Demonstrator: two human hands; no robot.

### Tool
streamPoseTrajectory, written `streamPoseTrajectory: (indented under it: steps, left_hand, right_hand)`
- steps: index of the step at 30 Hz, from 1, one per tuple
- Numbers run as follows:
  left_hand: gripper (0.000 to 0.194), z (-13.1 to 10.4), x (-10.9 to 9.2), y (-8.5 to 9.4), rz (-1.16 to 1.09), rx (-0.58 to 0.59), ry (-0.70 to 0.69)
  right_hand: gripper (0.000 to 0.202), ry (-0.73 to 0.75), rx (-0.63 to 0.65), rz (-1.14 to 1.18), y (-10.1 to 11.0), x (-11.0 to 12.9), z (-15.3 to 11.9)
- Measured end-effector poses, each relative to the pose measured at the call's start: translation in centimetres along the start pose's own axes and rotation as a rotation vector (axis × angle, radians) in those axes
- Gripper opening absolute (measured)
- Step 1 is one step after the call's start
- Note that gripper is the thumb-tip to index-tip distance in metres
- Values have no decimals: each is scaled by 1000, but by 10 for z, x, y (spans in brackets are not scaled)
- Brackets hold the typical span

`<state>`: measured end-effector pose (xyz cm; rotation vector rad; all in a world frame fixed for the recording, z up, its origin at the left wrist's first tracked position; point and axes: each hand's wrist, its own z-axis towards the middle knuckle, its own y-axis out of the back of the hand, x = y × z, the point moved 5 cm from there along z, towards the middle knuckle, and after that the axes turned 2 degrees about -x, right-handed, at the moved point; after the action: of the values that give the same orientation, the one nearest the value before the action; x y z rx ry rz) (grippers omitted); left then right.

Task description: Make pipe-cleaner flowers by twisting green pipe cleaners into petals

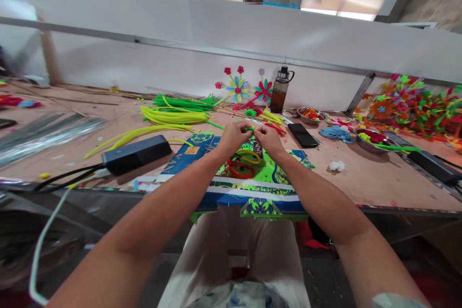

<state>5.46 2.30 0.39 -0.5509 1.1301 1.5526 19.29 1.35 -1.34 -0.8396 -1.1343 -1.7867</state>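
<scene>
My left hand (234,137) and my right hand (269,139) meet over the middle of the table, fingertips nearly touching. Both are pinched on a small piece of green pipe cleaner (250,129); its exact shape is mostly hidden by the fingers. A green stem (215,125) lies to the left of my left hand. Under my wrists is a blue and green printed cardboard sheet (187,160) at the table's front edge. Red loop handles (241,173) and a yellow loop (249,155), seemingly of scissors, rest on it below my hands.
Yellow pipe cleaners (173,115) and green ones (184,102) lie left, behind a black box with cables (137,154). A bottle (280,90) stands behind pipe-cleaner flowers. Rightward are a phone (302,134), a blue cloth (335,133) and a metal bowl (375,147).
</scene>
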Motion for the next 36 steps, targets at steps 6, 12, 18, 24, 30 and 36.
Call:
streamPoseTrajectory:
  steps: [6,12,18,24,30,36]
  left_hand:
    - [14,1,5,-5,-100,-11,14]
    - [10,0,6,-4,-16,23,-3]
    - [13,1,10,-4,-31,43,18]
    - [9,3,17,-2,-28,87,75]
    - [15,1,17,-3,-68,84,101]
    - [27,3,23,3,-146,-27,210]
  right_hand:
    - [20,-111,-38,81,0,-9,2]
    - [16,-64,-55,-43,2,-3,1]
    - [17,-39,-23,-62,-1,-1,-1]
    - [16,96,41,-151,-6,4,-2]
    - [19,112,71,-195,-5,6,-3]
    - [36,67,-110,-239,18,23,3]
